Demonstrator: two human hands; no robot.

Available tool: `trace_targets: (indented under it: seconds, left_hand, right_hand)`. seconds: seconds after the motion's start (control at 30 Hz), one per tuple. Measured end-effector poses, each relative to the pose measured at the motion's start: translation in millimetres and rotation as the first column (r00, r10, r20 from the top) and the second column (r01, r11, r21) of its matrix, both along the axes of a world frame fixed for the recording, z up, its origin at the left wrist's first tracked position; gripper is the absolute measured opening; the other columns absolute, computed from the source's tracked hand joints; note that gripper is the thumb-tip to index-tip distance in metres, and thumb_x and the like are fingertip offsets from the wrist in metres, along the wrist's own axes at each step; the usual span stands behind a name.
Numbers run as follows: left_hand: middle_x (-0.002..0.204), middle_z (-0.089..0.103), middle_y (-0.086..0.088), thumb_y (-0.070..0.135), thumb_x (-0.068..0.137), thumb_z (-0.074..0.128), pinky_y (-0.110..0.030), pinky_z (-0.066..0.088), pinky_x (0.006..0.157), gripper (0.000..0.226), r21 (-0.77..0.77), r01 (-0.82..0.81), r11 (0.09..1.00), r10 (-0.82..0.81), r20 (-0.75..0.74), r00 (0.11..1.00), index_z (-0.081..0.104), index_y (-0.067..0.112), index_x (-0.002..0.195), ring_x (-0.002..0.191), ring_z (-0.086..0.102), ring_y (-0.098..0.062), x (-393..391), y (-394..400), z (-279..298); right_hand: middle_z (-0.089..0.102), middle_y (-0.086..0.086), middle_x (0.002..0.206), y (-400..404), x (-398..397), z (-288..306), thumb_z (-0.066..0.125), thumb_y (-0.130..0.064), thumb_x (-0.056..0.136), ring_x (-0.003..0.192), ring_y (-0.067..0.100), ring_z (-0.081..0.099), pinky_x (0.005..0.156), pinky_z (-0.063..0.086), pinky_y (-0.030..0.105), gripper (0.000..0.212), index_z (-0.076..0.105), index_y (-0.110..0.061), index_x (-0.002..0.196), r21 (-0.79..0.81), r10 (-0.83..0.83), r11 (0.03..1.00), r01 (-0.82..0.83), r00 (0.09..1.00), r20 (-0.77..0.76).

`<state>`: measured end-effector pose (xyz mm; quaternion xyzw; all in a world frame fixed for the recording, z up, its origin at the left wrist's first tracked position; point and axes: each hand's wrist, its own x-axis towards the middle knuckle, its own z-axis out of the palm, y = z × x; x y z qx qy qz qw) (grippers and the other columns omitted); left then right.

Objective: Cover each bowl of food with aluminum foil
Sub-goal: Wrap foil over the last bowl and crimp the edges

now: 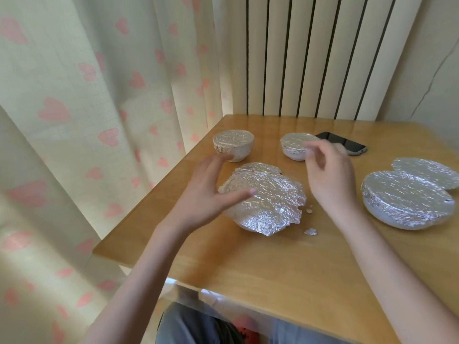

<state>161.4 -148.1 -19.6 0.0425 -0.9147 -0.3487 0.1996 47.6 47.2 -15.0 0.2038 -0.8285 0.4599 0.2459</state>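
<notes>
A wide bowl wrapped in crinkled aluminum foil point(267, 199) sits in the middle of the wooden table point(248, 264). My left hand point(211, 192) hovers at its left side with fingers spread, the thumb over the foil's left edge. My right hand point(327, 172) is raised just right of that bowl, fingers loosely bent and blurred, holding nothing. Two small white bowls with foil tops stand behind: one at back left point(233, 145), one at back centre point(295, 146). A large foil-covered bowl point(407, 202) lies at the right, with another foil-covered piece point(427, 173) behind it.
A black phone point(344, 145) lies at the back, right of the centre small bowl. Small foil scraps point(311, 231) rest on the table in front of the middle bowl. A heart-patterned curtain point(87, 108) hangs at the left, and a ribbed radiator point(310, 55) stands behind the table.
</notes>
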Motion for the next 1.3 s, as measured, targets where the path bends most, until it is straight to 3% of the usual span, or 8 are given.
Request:
trace_targets:
  seconds: [0.13,0.23,0.37,0.63,0.8,1.03,1.17,1.3]
  left_hand:
    - [0.163,-0.008,0.002,0.091,0.043,0.059,-0.034,-0.011,0.118,0.144,-0.200,0.235,0.951,-0.155,0.347,0.925,0.000,0.024,0.156,0.147,-0.017,-0.009,-25.8,9.2,0.2]
    - [0.163,-0.013,-0.002,0.077,0.056,0.073,-0.031,-0.011,0.116,0.138,-0.219,0.263,0.940,-0.157,0.407,0.900,-0.007,0.026,0.155,0.147,-0.019,-0.012,-34.0,11.5,-7.1]
    - [0.163,-0.004,0.006,0.064,0.063,0.078,-0.040,0.007,0.121,0.129,-0.150,0.237,0.960,-0.139,0.482,0.865,-0.006,0.030,0.155,0.150,-0.006,-0.015,-34.1,12.6,-6.8]
    - [0.162,0.002,0.003,0.072,0.057,0.076,-0.046,0.015,0.120,0.141,-0.183,0.210,0.960,-0.072,0.567,0.821,-0.018,0.026,0.153,0.149,-0.002,-0.017,-38.7,11.7,-5.7]
    - [0.161,0.002,0.004,0.071,0.060,0.075,-0.044,0.015,0.120,0.139,-0.186,0.204,0.961,-0.062,0.577,0.815,-0.017,0.025,0.153,0.149,-0.002,-0.016,-37.6,14.0,-2.4]
    - [0.161,0.003,0.002,0.070,0.061,0.074,-0.045,0.016,0.120,0.137,-0.185,0.201,0.962,-0.058,0.581,0.812,-0.016,0.021,0.153,0.149,-0.001,-0.018,-37.8,14.8,-1.8]
    - [0.162,0.001,0.002,0.073,0.061,0.073,-0.048,0.016,0.119,0.139,-0.167,0.230,0.959,-0.086,0.601,0.795,-0.020,0.024,0.152,0.150,0.000,-0.021,-40.4,9.7,0.5]
    - [0.162,0.012,-0.013,0.070,0.067,0.071,-0.045,0.018,0.118,0.125,-0.036,0.205,0.978,-0.165,0.466,0.869,-0.003,0.023,0.156,0.148,0.014,-0.032,-41.9,-0.6,4.8]
  right_hand:
    - [0.050,0.000,0.140,-33.1,-2.8,9.0,0.041,-0.024,0.101,0.128,0.018,0.046,0.106,0.034,0.030,0.038,0.048,-0.017,0.138,0.280,0.302,0.904,-0.322,0.946,0.113]
    - [0.035,0.003,0.152,-45.1,-5.7,-12.5,0.041,-0.032,0.101,0.138,0.019,0.034,0.109,0.028,0.030,0.053,0.026,-0.018,0.150,0.476,0.304,0.770,-0.424,0.901,0.311]
    - [0.048,0.010,0.141,-46.1,-7.0,-20.4,0.040,-0.034,0.101,0.125,0.026,0.048,0.095,0.038,0.032,0.049,0.033,-0.017,0.146,0.521,0.230,0.743,-0.420,0.892,0.390]
    - [0.059,0.012,0.120,-47.7,-8.8,-21.1,0.045,-0.038,0.098,0.101,0.025,0.056,0.076,0.040,0.033,0.043,0.045,-0.010,0.130,0.480,0.174,0.787,-0.388,0.886,0.430]
    - [0.049,0.010,0.139,-47.5,-10.2,-23.3,0.048,-0.040,0.097,0.123,0.025,0.047,0.084,0.035,0.028,0.053,0.039,-0.012,0.141,0.467,0.162,0.806,-0.365,0.893,0.419]
    - [0.048,0.009,0.140,-47.4,-8.5,-25.7,0.052,-0.041,0.094,0.122,0.024,0.049,0.087,0.037,0.028,0.057,0.040,-0.012,0.141,0.377,0.157,0.857,-0.352,0.874,0.459]
    - [0.061,0.000,0.096,-43.8,-11.6,-19.9,0.044,-0.039,0.099,0.080,0.014,0.052,0.064,0.035,0.025,0.029,0.059,-0.016,0.109,0.301,0.196,0.871,-0.388,0.837,0.512]
    - [0.042,-0.003,0.059,-37.0,-16.1,-17.9,0.031,-0.026,0.103,0.047,0.011,0.035,0.038,0.024,0.021,0.023,0.052,-0.022,0.093,0.245,0.154,0.919,-0.309,0.852,0.500]
